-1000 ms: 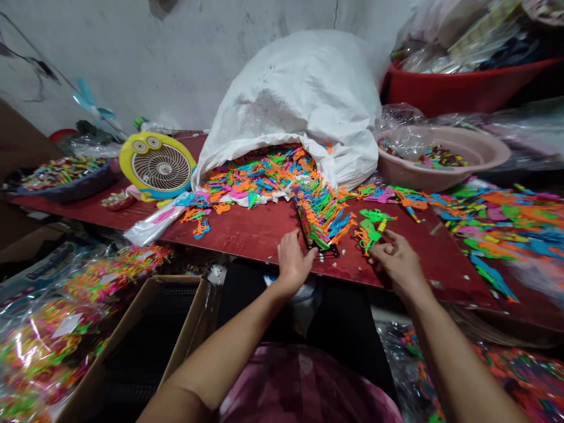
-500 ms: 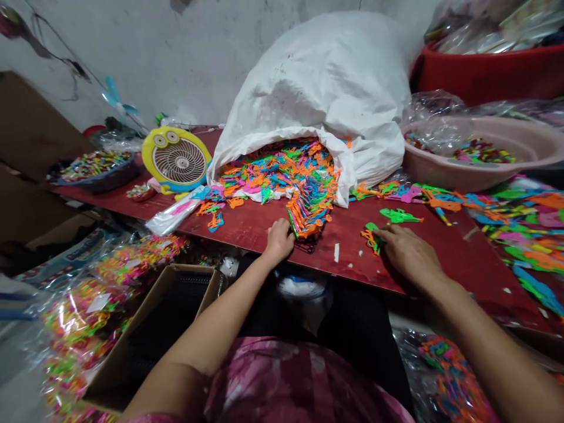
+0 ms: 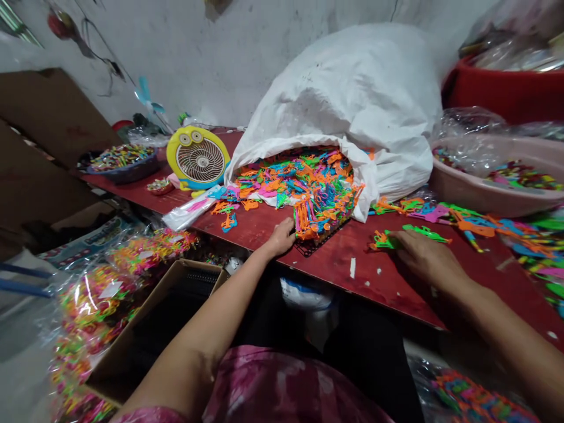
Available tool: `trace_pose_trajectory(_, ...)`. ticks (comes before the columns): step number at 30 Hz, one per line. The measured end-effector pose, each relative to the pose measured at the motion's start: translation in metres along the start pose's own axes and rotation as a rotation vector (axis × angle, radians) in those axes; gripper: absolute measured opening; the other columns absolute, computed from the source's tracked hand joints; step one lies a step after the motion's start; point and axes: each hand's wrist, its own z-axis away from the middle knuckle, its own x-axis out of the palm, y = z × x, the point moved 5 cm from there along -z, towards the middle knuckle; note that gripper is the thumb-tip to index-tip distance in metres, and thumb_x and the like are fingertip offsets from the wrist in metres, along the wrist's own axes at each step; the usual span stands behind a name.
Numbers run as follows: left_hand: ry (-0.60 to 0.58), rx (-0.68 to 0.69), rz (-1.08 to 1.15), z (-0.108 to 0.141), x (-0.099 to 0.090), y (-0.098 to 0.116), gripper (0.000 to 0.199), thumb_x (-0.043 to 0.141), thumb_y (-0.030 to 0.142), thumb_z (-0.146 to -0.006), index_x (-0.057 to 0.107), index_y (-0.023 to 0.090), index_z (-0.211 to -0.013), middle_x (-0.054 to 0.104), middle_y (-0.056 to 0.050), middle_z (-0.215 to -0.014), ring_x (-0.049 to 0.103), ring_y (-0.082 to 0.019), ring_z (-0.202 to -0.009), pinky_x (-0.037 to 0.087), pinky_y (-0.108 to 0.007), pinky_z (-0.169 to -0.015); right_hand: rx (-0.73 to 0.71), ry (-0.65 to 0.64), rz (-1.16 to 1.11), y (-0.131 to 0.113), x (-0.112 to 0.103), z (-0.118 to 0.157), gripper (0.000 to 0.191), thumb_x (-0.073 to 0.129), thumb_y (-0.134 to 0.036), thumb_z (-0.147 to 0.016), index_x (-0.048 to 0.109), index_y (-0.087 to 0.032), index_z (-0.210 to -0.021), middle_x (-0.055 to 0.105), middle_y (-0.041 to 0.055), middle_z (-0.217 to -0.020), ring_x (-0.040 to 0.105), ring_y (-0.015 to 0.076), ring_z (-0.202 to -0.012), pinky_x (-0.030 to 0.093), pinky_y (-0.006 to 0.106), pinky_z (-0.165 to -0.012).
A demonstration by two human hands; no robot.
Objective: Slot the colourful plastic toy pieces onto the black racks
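My left hand (image 3: 282,237) rests at the near left edge of a black wire rack (image 3: 308,248), its fingers against the near end of a row of colourful plastic pieces (image 3: 324,217) standing on it. Behind the row, a large white sack (image 3: 343,88) lies with its mouth open, full of similar pieces. My right hand (image 3: 416,249) is at the right, its fingers closed at a small orange and green piece (image 3: 379,239). A flat green piece (image 3: 427,233) lies just behind that hand.
A yellow fan (image 3: 200,158) and clear plastic bags (image 3: 191,212) are on the left. A pink basin (image 3: 497,176) and a spread of plastic pieces (image 3: 476,223) are on the right. An open cardboard box (image 3: 118,346) stands below the table's left front.
The view has shifted, so most things sit further right. The small orange and green piece at my right hand has turned from upright to more sideways. My left hand remains by the row.
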Motion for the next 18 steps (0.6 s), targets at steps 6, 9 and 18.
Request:
trace_pose_trajectory(6, -0.033, -0.003, 0.000, 0.001, 0.004, -0.002, 0.013, 0.059, 0.019, -0.082, 0.066, 0.020, -0.093, 0.064, -0.004, -0.096, 0.058, -0.020, -0.097, 0.048, -0.037, -0.093, 0.294, 0.048, -0.860, -0.066, 0.008, 0.006, 0.028, 0.066, -0.039, -0.081, 0.064, -0.022, -0.103, 0.065, 0.0021, -0.082, 0.058, 0.0157, -0.069, 0.045, 0.026, -0.062)
trace_pose_trajectory(9, -0.020, -0.012, -0.008, 0.002, 0.002, -0.001, 0.011, 0.060, 0.019, -0.081, 0.066, 0.019, -0.089, 0.063, -0.003, -0.092, 0.057, -0.020, -0.095, 0.048, -0.036, -0.091, 0.322, -0.010, -1.077, -0.102, 0.028, 0.002, 0.030, 0.066, -0.043, -0.080, 0.063, -0.022, -0.102, 0.063, -0.0005, -0.075, 0.055, 0.0132, -0.061, 0.043, 0.024, -0.056)
trace_pose_trajectory(18, 0.047, -0.026, -0.048, 0.023, -0.006, 0.004, 0.017, 0.062, 0.016, -0.079, 0.067, 0.019, -0.094, 0.061, -0.008, -0.115, 0.055, -0.023, -0.109, 0.045, -0.038, -0.096, 0.174, 0.175, -0.641, -0.099, 0.032, 0.002, 0.028, 0.063, -0.046, -0.079, 0.058, -0.023, -0.064, 0.055, 0.0002, -0.065, 0.050, 0.0148, -0.059, 0.041, 0.026, -0.055)
